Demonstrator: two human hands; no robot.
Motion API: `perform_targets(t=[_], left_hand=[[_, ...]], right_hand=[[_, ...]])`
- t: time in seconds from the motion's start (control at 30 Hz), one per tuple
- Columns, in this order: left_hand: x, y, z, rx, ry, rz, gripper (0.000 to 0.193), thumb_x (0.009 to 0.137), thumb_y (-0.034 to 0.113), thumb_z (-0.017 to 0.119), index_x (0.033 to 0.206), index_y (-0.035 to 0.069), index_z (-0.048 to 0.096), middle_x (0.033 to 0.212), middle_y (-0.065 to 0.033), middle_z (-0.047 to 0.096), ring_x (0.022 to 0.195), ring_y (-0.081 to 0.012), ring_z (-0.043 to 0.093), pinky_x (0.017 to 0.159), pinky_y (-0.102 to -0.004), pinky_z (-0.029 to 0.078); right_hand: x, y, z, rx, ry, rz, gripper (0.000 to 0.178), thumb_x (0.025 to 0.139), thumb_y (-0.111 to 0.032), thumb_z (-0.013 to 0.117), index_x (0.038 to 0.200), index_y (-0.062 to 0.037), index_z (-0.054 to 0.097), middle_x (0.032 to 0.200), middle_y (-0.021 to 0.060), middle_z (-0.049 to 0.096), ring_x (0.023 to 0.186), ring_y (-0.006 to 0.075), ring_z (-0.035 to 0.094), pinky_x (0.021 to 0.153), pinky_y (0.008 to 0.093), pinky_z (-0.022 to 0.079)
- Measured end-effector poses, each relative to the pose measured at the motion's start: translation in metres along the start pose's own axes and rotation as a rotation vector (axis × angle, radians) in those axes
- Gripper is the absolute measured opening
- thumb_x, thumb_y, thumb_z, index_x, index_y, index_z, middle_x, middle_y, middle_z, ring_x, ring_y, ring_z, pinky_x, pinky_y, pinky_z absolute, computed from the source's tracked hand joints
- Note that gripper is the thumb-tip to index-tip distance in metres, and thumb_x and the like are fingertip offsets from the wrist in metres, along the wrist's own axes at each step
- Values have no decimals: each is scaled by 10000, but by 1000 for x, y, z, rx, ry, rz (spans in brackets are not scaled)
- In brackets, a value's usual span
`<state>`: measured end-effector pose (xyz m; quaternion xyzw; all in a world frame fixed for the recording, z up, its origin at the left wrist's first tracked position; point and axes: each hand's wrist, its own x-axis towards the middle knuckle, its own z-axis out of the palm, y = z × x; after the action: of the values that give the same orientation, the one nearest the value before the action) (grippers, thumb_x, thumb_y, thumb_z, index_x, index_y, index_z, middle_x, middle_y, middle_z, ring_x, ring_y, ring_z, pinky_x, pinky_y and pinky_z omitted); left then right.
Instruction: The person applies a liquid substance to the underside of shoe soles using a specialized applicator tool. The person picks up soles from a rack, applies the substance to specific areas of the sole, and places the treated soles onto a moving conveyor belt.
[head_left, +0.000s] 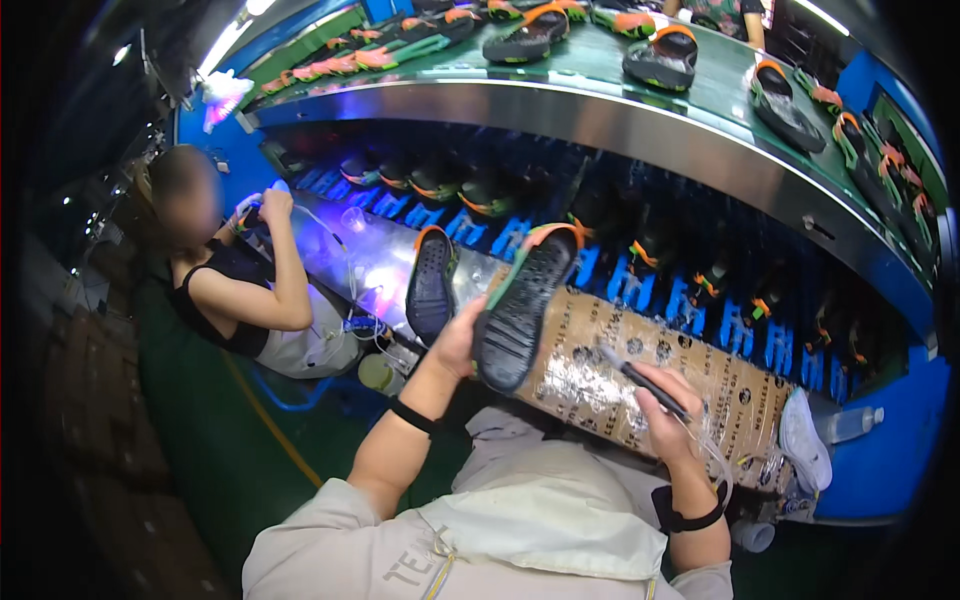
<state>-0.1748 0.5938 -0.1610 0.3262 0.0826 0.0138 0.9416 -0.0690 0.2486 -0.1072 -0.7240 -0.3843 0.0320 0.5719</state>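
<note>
My left hand (459,342) grips a sandal (520,315) by its side, tilted up with its black footbed facing me and an orange edge at the top. In my right hand (676,420) is a black pen-shaped tool (655,388) with a pale tip, pointing up and left toward the sandal but apart from it. A clear tube (722,462) trails from the tool past my wrist. Another black sandal (432,286) with an orange rim lies on the bench, left of the held one.
Brown printed cardboard (625,405) under clear film covers the bench before me. Behind it runs a row of blue holders (680,300). A green conveyor (590,75) carries several sandals above. A co-worker (240,280) sits at left. A white shoe-shaped piece (803,440) and clear bottle (855,424) are at right.
</note>
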Motion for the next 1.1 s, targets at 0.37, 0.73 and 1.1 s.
perform_targets(t=[0.37,0.73,1.1], left_hand=[[-8,121,-174,780,974,118,482,1109,394,556,1174,-33,771,1075,-181,822,931,-326,790,853,-461,611],[2,110,-66,2162,879,-209,1050,867,656,766,1574,-65,479,1323,-372,674,1226,-495,688,1079,-525,543],[78,261,42,2210,602,1379,308,929,156,733,1194,3,698,1072,-268,664,953,-482,671,854,-545,558]], right_hand=[[-38,84,6,-30,138,133,287,943,-36,757,1219,42,773,963,139,746,816,215,697,759,328,538],[-55,104,4,-13,283,201,278,958,-65,731,1200,68,760,976,165,741,777,228,704,728,341,554],[-58,114,4,-124,242,195,287,928,-75,741,1183,53,770,906,153,717,760,246,691,708,357,536]])
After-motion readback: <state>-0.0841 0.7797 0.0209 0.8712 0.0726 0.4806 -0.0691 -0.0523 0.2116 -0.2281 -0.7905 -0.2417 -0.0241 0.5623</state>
